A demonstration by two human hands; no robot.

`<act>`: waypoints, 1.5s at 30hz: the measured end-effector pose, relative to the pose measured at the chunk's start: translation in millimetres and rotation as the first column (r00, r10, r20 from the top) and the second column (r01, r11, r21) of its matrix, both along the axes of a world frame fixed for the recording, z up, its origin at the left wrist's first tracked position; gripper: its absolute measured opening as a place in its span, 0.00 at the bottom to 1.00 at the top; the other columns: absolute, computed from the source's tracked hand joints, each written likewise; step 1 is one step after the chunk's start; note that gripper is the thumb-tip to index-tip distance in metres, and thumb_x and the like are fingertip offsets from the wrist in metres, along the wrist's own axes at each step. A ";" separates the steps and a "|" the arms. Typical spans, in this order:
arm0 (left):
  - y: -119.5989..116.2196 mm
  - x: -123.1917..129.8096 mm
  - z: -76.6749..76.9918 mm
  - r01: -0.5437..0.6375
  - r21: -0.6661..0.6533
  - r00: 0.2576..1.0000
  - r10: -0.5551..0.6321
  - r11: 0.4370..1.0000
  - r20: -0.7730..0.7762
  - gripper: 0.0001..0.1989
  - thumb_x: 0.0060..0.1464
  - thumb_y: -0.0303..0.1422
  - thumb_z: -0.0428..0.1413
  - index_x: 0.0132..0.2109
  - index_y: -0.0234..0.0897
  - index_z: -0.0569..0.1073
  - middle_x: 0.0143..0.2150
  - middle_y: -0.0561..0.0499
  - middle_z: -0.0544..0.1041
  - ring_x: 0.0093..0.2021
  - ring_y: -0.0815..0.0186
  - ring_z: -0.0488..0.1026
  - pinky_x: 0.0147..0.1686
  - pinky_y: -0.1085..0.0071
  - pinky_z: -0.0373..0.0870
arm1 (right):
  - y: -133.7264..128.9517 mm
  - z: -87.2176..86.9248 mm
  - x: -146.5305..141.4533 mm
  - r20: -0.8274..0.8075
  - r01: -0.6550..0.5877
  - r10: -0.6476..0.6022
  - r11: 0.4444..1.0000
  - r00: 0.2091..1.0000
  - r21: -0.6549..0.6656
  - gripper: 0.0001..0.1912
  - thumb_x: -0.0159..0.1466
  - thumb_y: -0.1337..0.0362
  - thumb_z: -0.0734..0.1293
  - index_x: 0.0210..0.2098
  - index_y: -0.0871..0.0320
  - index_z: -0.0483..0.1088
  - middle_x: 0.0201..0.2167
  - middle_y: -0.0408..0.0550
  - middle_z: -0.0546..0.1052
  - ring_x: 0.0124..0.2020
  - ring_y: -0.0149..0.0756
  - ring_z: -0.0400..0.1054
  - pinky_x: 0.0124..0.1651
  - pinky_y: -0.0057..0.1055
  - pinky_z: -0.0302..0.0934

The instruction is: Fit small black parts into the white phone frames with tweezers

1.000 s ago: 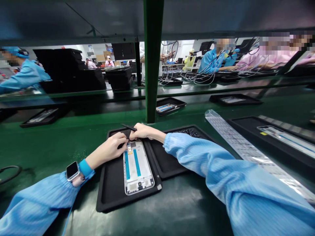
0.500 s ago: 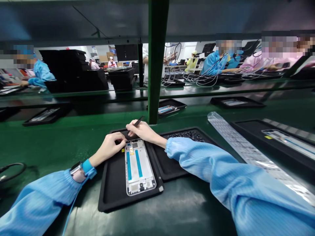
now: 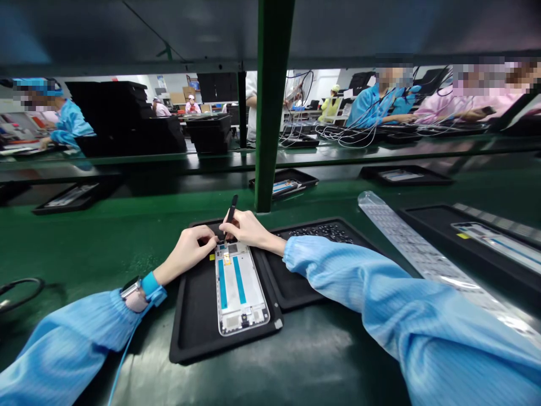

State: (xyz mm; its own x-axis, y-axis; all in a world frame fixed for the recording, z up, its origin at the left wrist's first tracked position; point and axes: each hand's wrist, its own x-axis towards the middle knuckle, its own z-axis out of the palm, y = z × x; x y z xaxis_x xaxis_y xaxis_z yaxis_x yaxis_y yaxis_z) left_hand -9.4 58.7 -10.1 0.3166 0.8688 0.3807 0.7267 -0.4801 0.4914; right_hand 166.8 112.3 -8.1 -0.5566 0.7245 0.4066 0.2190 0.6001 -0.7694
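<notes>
One green bench faces coworkers, right hand gripping a black tool, left hand pinched narrow.

— Hands?
— Two: left hand, right hand.
— Held in the right hand?
— One tool.
— Left wrist?
— One watch, one band.
— By both hands?
— One tray, one frame, two blue strips.
— Right of the right hand?
— One parts tray, black parts too many to count; one clear strip; one further tray.
— Beyond both hands?
— Trays showing frames: three.
</notes>
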 end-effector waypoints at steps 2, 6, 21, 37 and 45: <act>0.2 0.0 -0.4 0.000 -0.001 1.000 0.000 1.000 0.001 0.12 0.53 0.32 0.49 0.27 0.32 0.73 0.29 0.48 0.75 0.30 0.67 0.70 0.32 0.73 0.64 | 0.5 -0.5 -0.1 0.026 0.012 -0.013 0.999 1.000 0.038 0.05 0.59 0.66 0.65 0.29 0.64 0.68 0.23 0.45 0.74 0.26 0.29 0.68 0.30 0.23 0.57; 0.2 0.1 -0.4 0.006 0.004 1.000 -0.006 1.000 0.001 0.12 0.53 0.32 0.49 0.27 0.32 0.73 0.29 0.49 0.75 0.30 0.67 0.70 0.32 0.73 0.64 | 0.2 -1.1 0.0 0.032 -0.002 -0.001 0.996 0.999 0.086 0.05 0.59 0.67 0.65 0.29 0.64 0.68 0.22 0.44 0.73 0.24 0.28 0.66 0.29 0.23 0.56; -0.7 3.1 -0.4 -0.005 0.001 1.000 0.005 1.000 0.009 0.12 0.52 0.32 0.49 0.27 0.32 0.73 0.29 0.49 0.75 0.29 0.67 0.69 0.31 0.73 0.63 | -3.3 -2.6 2.0 -0.028 -0.001 0.003 0.998 1.000 0.061 0.05 0.59 0.68 0.64 0.28 0.63 0.66 0.22 0.43 0.72 0.24 0.28 0.67 0.29 0.23 0.58; 0.2 2.2 3.0 0.038 0.012 0.999 -0.038 0.999 -0.030 0.11 0.53 0.32 0.49 0.29 0.33 0.74 0.30 0.49 0.75 0.31 0.67 0.70 0.33 0.73 0.64 | -2.6 -1.5 -0.6 0.033 -0.002 -0.005 0.976 0.999 0.216 0.05 0.59 0.68 0.64 0.28 0.62 0.67 0.24 0.44 0.72 0.26 0.28 0.65 0.31 0.24 0.56; -3.3 4.3 5.0 0.094 0.005 0.993 -0.093 0.996 -0.067 0.11 0.53 0.31 0.48 0.34 0.34 0.75 0.35 0.48 0.76 0.36 0.66 0.72 0.39 0.72 0.66 | -3.5 -3.6 -0.7 -0.001 0.088 -0.089 0.988 0.996 0.128 0.07 0.59 0.66 0.64 0.26 0.62 0.66 0.23 0.43 0.71 0.24 0.28 0.63 0.30 0.24 0.55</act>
State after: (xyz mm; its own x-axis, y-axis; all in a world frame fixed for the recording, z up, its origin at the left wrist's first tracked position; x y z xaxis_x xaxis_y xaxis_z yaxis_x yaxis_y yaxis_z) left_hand -5.1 55.5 -5.1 0.4212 0.8311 0.3631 0.7095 -0.5513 0.4389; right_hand 166.1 108.8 -11.6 -0.4947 0.7134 0.4964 0.2794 0.6714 -0.6864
